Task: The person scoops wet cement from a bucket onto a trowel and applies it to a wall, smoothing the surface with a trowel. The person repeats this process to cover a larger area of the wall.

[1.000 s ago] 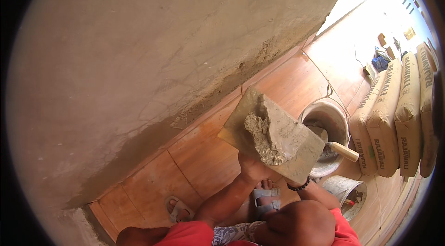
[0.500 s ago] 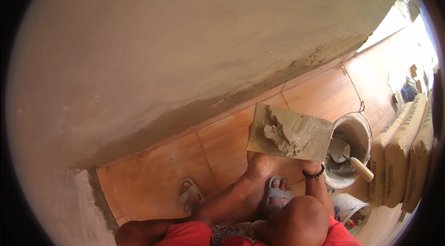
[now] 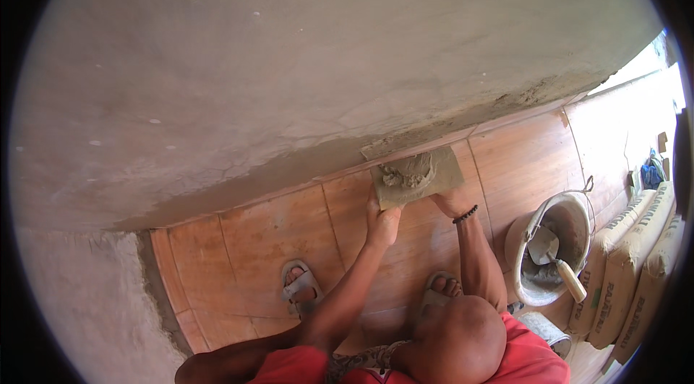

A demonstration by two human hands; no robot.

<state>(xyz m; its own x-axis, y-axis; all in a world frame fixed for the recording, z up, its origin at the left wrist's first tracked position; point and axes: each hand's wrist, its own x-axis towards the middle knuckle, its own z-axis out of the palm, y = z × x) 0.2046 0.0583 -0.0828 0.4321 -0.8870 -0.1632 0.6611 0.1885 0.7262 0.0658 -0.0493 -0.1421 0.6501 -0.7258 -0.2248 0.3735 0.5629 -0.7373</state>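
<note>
Low beside the wall [image 3: 289, 80], I hold a flat rectangular plastering board [image 3: 447, 171] with a lump of wet mortar [image 3: 416, 173] on its top. My left hand [image 3: 383, 223] grips the board at its near left corner, its fingers partly hidden under it. At the near right side my right hand [image 3: 454, 203], with a dark bead bracelet at the wrist, holds the board from below; most of its fingers are hidden. The far edge of the board is close to the damp foot of the wall, where a darker strip of plaster shows; I cannot tell whether they touch.
To my right stands a bucket [image 3: 515, 250] with mortar and a wooden-handled trowel [image 3: 570, 279] in it. Several stacked paper sacks [image 3: 622, 268] lie beyond it. A smaller pail [image 3: 543, 330] is near my right knee. Orange tiles [image 3: 267, 239] cover the floor around my sandalled feet.
Both hands have carried the board away from me and to the left, down toward the foot of the wall. The mortar stays on it. My view has shifted slightly.
</note>
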